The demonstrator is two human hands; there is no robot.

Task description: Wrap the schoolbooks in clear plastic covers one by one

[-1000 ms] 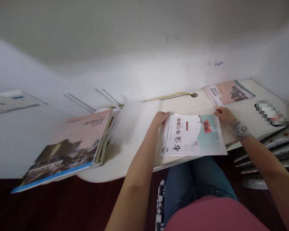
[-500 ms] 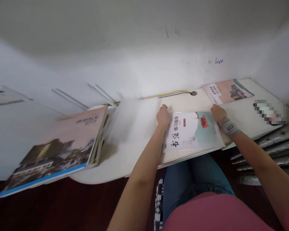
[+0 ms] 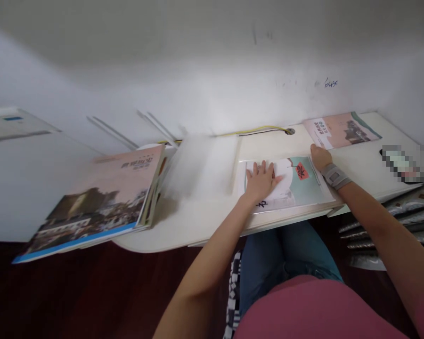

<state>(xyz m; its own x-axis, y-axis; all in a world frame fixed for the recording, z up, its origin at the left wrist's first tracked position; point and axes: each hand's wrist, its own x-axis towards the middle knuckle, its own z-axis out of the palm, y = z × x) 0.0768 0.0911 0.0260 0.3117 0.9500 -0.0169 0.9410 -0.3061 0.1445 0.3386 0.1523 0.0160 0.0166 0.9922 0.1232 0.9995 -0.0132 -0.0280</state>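
A calligraphy workbook (image 3: 289, 190) with a white and green cover lies flat on the desk in front of me, with a clear plastic book cover (image 3: 325, 193) around it that reaches past its right edge. My left hand (image 3: 261, 181) rests on the workbook's left part, palm down and fingers spread, hiding some of the title. At the upper right corner, my right hand (image 3: 321, 159) is closed with its fingers pinched on the edge of the plastic cover. A grey band circles the right wrist.
Translucent plastic sheets (image 3: 201, 165) lie left of the workbook. Farther left, a stack of books (image 3: 102, 197) juts over the rounded end of the desk (image 3: 144, 242). A pink book (image 3: 342, 130) and a phone (image 3: 403, 162) are at the right. A yellow cable (image 3: 257, 129) runs along the wall.
My left hand has gone from the plastic's upper left edge onto the workbook and spread its fingers. My right hand stays at the upper right corner. The view has shifted slightly.
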